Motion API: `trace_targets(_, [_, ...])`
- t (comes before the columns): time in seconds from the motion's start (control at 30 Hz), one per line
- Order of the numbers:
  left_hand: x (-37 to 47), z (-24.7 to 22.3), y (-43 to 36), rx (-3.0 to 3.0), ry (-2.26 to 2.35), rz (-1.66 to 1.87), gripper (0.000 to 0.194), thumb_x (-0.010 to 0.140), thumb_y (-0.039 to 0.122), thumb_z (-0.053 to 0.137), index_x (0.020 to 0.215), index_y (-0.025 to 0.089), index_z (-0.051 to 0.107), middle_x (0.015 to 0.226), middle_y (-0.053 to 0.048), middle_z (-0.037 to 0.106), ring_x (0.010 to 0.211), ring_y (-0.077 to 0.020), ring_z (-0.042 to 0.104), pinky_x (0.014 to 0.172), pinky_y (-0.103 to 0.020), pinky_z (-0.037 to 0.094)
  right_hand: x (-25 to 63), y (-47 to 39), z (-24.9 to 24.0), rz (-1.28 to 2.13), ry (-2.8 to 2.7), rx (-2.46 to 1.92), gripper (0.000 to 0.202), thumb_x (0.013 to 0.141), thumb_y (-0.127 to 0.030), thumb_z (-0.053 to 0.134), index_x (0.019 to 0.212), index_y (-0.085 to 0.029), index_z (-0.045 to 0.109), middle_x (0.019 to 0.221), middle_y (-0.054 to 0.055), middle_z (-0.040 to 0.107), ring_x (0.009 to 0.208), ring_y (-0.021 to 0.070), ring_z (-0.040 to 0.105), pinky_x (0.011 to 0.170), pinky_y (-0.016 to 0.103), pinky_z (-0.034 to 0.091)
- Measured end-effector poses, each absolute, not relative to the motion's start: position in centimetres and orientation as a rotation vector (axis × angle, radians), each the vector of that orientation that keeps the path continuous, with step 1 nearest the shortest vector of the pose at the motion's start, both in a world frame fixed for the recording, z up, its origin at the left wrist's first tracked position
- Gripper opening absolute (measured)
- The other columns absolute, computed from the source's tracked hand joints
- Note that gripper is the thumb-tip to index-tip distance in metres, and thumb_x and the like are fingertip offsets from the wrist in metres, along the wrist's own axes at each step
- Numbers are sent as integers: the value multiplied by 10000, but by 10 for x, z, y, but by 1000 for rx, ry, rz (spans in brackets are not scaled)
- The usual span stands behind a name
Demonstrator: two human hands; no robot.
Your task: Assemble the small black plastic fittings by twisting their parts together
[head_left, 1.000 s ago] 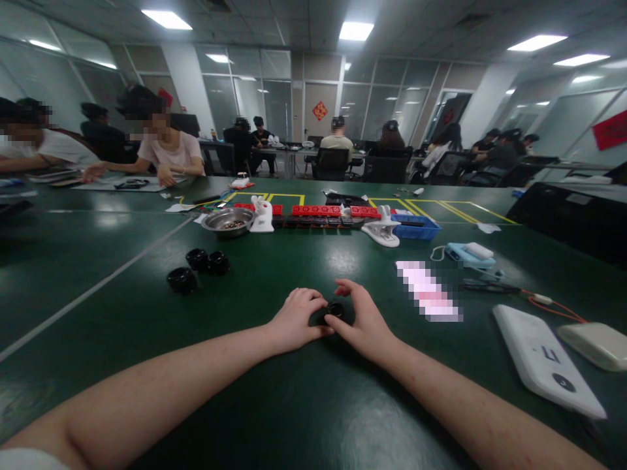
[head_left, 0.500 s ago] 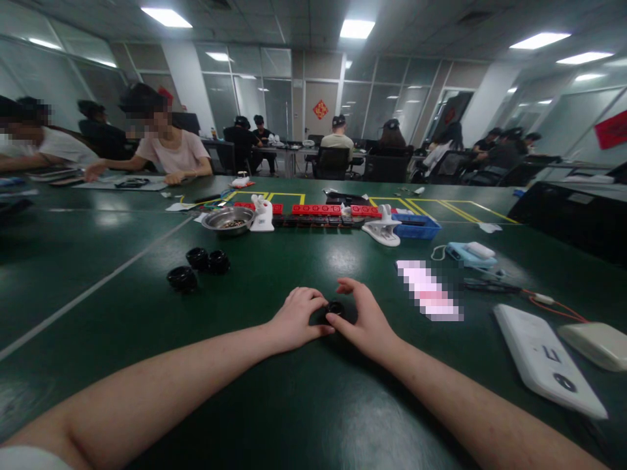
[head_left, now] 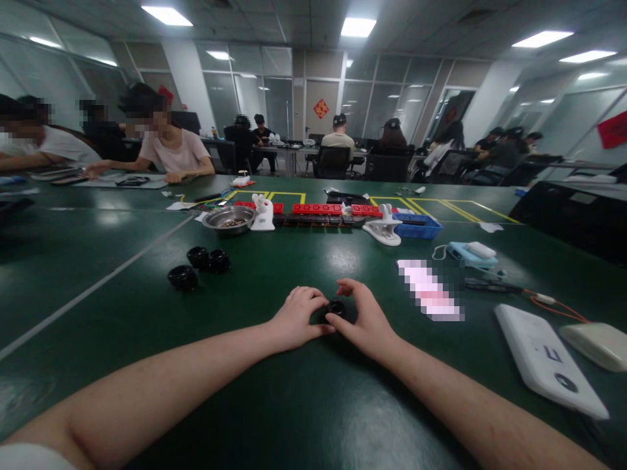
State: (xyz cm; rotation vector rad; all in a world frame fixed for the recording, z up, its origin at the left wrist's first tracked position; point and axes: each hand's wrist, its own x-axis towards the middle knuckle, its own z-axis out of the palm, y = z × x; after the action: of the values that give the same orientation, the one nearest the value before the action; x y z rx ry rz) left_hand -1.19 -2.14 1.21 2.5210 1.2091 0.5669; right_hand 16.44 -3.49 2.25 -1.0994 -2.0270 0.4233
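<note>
A small black round part with an open, ring-like top is between my two hands, low over the green table. My left hand curls round its left side, fingertips at its far edge and thumb along the near side. From the right, my right hand presses its thumb against the near rim, while its index finger arches above and behind. The fingers hide much of the part's sides. Three similar black round parts stand together on the table to the left of my hands.
A metal bowl with small pieces, white clip stands, a red-and-black strip of parts and a blue tray line the back. On the right lie a blurred-out phone and a white device. Co-workers sit beyond.
The black part's ring-shaped top shows a little more clearly between my fingers. Both hands stay in nearly the same place and grip.
</note>
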Motion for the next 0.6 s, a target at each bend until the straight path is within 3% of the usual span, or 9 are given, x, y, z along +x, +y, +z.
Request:
trace_targets(0.13, [-12, 11, -21, 2528, 1220, 570, 337, 705, 428, 608, 947, 197, 567, 1015, -52, 513, 967, -233, 441, 877, -396, 352, 164, -34, 22, 476, -2042, -1105, 429, 657, -184, 578, 1055, -196, 418, 892, 51, 544, 861, 218, 525, 801, 402, 430])
trace_targets(0.23, [-13, 10, -20, 2525, 1219, 566, 380, 704, 435, 608, 989, 190, 551, 1022, -59, 515, 979, -239, 436, 883, -401, 348, 166, -37, 24, 557, -2115, -942, 529, 630, -89, 489, 1131, -207, 367, 1031, 66, 534, 986, 214, 498, 893, 410, 380])
trace_targets(0.33, [-12, 9, -20, 2532, 1221, 575, 375, 696, 436, 616, 965, 181, 557, 1017, -63, 521, 979, -239, 439, 888, -400, 344, 166, -39, 25, 539, -2131, -927, 567, 630, -104, 496, 1168, -203, 347, 1119, 90, 496, 1060, 235, 457, 921, 439, 351])
trace_targets(0.5, [-11, 11, -22, 2544, 1212, 583, 324, 704, 414, 612, 933, 189, 573, 1013, -58, 524, 958, -229, 451, 873, -389, 355, 164, -36, 23, 409, -2033, -1148, 489, 647, -258, 626, 1083, -189, 416, 966, 83, 525, 919, 249, 507, 823, 442, 415])
trace_targets(0.6, [-11, 12, -22, 2537, 1214, 588, 306, 710, 406, 608, 920, 186, 576, 1003, -57, 526, 951, -226, 454, 868, -383, 359, 163, -35, 22, 432, -2036, -1150, 405, 651, -223, 606, 1021, -190, 444, 876, 57, 539, 851, 230, 524, 780, 413, 436])
